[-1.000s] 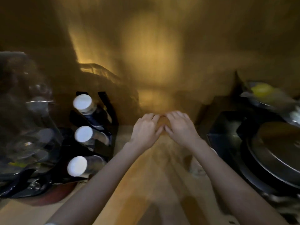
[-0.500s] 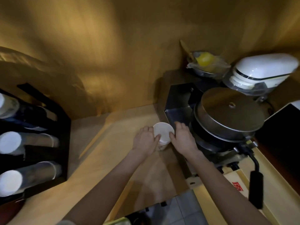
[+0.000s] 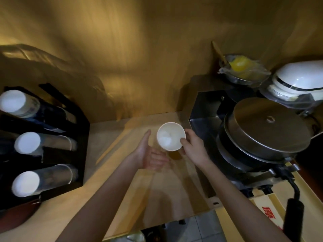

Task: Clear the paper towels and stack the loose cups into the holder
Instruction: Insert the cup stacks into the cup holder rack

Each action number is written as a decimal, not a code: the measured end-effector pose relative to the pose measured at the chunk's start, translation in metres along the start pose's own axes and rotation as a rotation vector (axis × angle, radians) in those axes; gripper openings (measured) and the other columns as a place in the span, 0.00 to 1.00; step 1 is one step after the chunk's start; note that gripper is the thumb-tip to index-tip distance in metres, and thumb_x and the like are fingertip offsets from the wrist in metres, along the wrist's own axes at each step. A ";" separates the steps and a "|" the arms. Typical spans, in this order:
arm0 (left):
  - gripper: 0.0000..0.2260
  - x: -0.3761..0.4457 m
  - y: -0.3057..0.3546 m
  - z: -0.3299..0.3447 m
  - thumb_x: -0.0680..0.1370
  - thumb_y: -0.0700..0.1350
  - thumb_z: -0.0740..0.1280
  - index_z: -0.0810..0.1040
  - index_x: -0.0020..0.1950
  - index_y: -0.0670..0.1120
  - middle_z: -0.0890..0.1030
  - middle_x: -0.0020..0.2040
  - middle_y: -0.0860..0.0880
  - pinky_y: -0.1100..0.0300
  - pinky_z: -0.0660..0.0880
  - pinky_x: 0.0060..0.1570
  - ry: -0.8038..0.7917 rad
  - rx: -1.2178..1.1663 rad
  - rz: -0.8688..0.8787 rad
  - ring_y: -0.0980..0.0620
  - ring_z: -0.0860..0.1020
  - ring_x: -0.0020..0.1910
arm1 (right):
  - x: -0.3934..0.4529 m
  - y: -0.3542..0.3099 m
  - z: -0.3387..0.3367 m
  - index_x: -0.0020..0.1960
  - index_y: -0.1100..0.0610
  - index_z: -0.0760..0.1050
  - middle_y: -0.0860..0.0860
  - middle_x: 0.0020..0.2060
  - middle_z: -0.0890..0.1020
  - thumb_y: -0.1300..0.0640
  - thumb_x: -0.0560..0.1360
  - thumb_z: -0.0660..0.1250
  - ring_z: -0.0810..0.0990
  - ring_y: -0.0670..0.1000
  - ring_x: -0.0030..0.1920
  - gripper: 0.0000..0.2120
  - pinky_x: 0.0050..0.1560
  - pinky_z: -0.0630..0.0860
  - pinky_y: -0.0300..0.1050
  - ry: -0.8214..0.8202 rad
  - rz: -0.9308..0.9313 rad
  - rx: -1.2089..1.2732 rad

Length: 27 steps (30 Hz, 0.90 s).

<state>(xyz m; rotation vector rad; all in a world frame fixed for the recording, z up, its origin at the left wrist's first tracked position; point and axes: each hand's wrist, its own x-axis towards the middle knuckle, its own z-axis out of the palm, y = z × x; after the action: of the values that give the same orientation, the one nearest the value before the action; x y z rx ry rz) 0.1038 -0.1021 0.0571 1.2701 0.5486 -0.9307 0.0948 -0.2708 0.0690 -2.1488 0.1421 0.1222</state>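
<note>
Above the counter (image 3: 122,189), right hand (image 3: 192,149) gripping white cup (image 3: 171,136) (empty), left hand (image 3: 150,156) open

Both forearms reach forward over the counter (image 3: 122,198). The right hand (image 3: 194,147) pinches the white cup (image 3: 171,136) by its rim; the left hand (image 3: 150,154) lies open, palm up, just left of the cup.

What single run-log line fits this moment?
right hand: holds white cup | left hand: open, empty, beside cup | cup holder: left, not reached
</note>
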 end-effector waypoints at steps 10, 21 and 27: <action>0.20 -0.057 -0.018 -0.062 0.70 0.45 0.71 0.73 0.61 0.44 0.84 0.45 0.51 0.59 0.82 0.42 0.187 -0.206 0.558 0.53 0.83 0.42 | -0.014 -0.048 0.047 0.61 0.49 0.71 0.45 0.53 0.79 0.53 0.79 0.57 0.77 0.47 0.55 0.12 0.58 0.71 0.40 -0.214 -0.226 0.275; 0.35 -0.131 -0.072 -0.110 0.62 0.55 0.76 0.67 0.65 0.51 0.77 0.61 0.51 0.54 0.77 0.57 0.883 0.511 0.948 0.55 0.76 0.59 | -0.053 -0.102 0.128 0.61 0.46 0.65 0.44 0.57 0.77 0.43 0.58 0.76 0.77 0.42 0.53 0.35 0.49 0.75 0.37 -0.475 -0.282 0.215; 0.36 -0.176 -0.104 -0.140 0.65 0.50 0.75 0.62 0.68 0.50 0.74 0.62 0.52 0.52 0.75 0.59 0.933 0.560 0.893 0.54 0.74 0.61 | -0.083 -0.128 0.170 0.58 0.49 0.68 0.45 0.53 0.79 0.45 0.56 0.77 0.78 0.41 0.50 0.34 0.43 0.73 0.27 -0.474 -0.380 0.198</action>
<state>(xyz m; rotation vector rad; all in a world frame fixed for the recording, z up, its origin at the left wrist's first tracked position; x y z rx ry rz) -0.0582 0.0789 0.1044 2.1937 0.3390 0.3488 0.0260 -0.0542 0.0936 -1.8562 -0.5056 0.3729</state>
